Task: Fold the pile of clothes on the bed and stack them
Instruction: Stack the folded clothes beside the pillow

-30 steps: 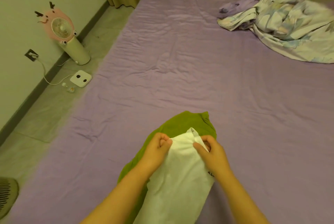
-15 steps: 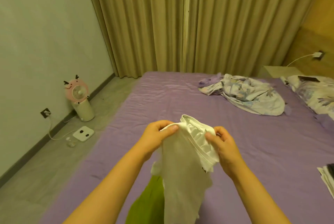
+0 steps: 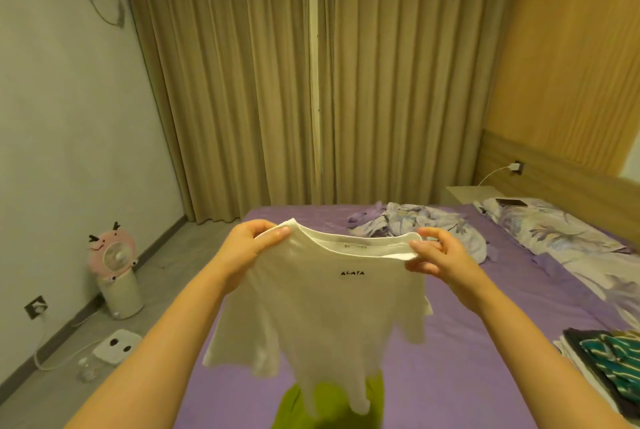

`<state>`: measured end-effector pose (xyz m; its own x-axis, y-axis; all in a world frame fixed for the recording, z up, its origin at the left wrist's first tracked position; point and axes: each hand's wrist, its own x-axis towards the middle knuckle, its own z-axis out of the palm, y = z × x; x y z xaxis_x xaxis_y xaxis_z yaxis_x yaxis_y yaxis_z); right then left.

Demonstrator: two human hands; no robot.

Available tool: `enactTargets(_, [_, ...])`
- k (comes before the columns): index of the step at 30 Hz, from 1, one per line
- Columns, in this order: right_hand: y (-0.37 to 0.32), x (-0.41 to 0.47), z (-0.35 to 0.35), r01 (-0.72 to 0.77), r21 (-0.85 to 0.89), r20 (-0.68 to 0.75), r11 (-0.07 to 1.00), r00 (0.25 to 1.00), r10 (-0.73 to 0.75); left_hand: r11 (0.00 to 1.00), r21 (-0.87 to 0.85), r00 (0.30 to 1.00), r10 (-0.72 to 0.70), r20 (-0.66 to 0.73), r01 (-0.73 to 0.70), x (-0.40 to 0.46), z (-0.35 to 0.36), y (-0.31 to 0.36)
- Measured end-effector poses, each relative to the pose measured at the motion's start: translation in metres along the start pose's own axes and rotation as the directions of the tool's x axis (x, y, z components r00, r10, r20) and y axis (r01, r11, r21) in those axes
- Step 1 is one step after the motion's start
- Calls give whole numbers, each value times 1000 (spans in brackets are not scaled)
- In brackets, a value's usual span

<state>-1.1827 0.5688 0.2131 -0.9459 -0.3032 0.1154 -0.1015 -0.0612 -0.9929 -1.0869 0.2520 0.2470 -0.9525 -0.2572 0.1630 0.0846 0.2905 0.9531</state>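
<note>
Pink fan (image 3: 111, 257) beside drawn curtains (image 3: 311, 82)

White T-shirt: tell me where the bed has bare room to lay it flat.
Bare purple sheet lies between the green garment below the white T-shirt and the folded stack at right. Crowded: the crumpled floral bedding and the pillow far right.

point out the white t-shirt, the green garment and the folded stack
white t-shirt (image 3: 325, 318), head view, on the middle of its front panel
green garment (image 3: 329, 406), head view, on the fabric below the shirt's hem
folded stack (image 3: 609, 359), head view, on the striped top piece
</note>
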Motion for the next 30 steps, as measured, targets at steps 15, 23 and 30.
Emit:
enactTargets(15, [-49, -45, 13, 110, -304, -66, 946, 988, -136, 997, 82, 977, -23, 214, 5, -35, -38, 35])
enactTargets(23, [-52, -64, 25, 155, -254, -20, 955, 986, -165, 985, 29, 968, -170, 182, 168, -52, -55, 38])
enactTargets(30, [-63, -82, 32, 136, -253, 3, 958, 990, -140, 989, 84, 965, -135, 225, 119, -63, -68, 40])
